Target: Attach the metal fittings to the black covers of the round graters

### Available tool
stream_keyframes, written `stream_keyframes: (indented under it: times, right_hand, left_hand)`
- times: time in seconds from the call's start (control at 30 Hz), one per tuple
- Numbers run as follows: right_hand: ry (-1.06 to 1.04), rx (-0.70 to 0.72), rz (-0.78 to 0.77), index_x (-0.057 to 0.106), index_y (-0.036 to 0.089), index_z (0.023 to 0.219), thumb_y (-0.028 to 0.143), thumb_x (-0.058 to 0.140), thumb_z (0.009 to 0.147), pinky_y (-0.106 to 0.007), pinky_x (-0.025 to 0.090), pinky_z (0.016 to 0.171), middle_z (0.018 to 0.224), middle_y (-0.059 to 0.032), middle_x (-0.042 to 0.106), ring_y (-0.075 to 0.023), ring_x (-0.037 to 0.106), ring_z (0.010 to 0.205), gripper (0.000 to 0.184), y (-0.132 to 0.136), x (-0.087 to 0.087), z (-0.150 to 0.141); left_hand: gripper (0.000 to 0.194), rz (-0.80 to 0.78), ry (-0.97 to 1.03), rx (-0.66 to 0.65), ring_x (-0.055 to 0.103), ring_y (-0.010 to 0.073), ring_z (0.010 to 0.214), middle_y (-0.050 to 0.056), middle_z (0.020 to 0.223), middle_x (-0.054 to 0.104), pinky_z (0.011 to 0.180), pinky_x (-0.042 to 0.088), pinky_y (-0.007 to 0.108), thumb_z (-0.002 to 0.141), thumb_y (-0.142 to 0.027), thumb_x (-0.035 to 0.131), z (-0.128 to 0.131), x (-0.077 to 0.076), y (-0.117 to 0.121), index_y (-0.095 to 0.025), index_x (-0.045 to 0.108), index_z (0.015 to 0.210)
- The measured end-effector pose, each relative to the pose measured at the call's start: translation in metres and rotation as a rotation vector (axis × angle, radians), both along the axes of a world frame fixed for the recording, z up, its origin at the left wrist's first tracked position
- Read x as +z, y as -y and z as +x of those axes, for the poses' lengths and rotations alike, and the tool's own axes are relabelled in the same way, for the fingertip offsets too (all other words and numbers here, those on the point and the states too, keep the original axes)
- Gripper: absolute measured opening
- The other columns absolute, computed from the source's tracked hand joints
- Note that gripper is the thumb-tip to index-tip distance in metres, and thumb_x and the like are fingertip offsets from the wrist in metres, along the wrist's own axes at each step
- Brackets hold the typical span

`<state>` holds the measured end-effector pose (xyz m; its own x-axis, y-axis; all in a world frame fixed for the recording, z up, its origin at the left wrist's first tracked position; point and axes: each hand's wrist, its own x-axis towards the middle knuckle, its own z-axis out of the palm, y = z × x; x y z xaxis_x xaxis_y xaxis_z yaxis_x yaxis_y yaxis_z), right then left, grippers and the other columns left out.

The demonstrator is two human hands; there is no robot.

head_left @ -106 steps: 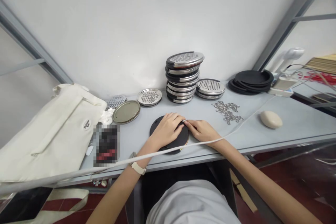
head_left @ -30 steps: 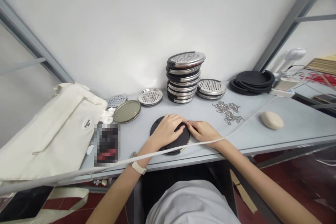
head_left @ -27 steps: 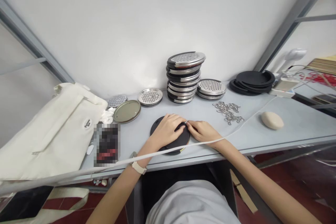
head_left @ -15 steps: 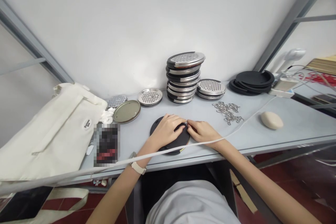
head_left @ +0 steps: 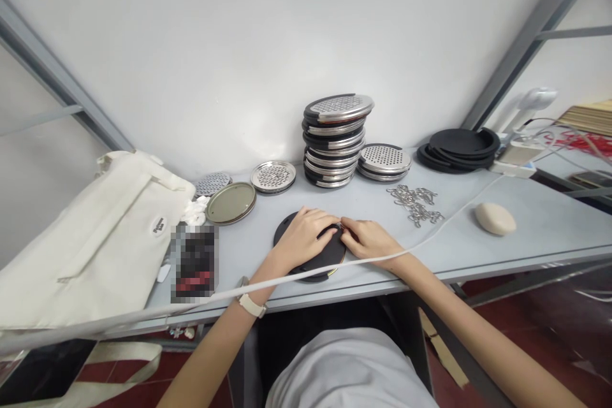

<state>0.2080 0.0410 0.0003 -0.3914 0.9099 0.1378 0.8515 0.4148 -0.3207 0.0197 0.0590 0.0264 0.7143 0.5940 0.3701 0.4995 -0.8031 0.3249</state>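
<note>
Here, the black disc (head_left: 326,255) lies partly beneath the hands (head_left: 305,234).

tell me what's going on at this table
A person has the left hand laid over a round black disc on the grey table. The right hand pinches at the disc's right edge; anything held there is too small to tell. Behind stands a tall stack of metal-and-black discs, with loose metal clips to its right.

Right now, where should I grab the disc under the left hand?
Maybe grip the black disc by its far-left rim, from the left: that curved edge is uncovered; the left hand covers its middle, the right hand is at its right edge.
</note>
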Motion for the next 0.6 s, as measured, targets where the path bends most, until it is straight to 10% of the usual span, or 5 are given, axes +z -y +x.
stream_keyframes:
  times: [0.6]
  right_hand:
    - [0.010, 0.006, -0.007, 0.059, 0.016, 0.092, 0.023, 0.035, 0.091, -0.025, 0.032, 0.061, 0.080, -0.0080, 0.070, -0.0175, 0.062, 0.068, 0.025, -0.0014, -0.0014, 0.0000]
  left_hand:
    - [0.023, 0.003, 0.007, -0.004, 0.058, 0.0173, 0.104, 0.004, 0.109, 0.066, 0.092, 0.037, 0.034, 0.094, -0.019, 0.044, -0.0003, -0.0007, 0.0003, -0.020, 0.058, 0.111]
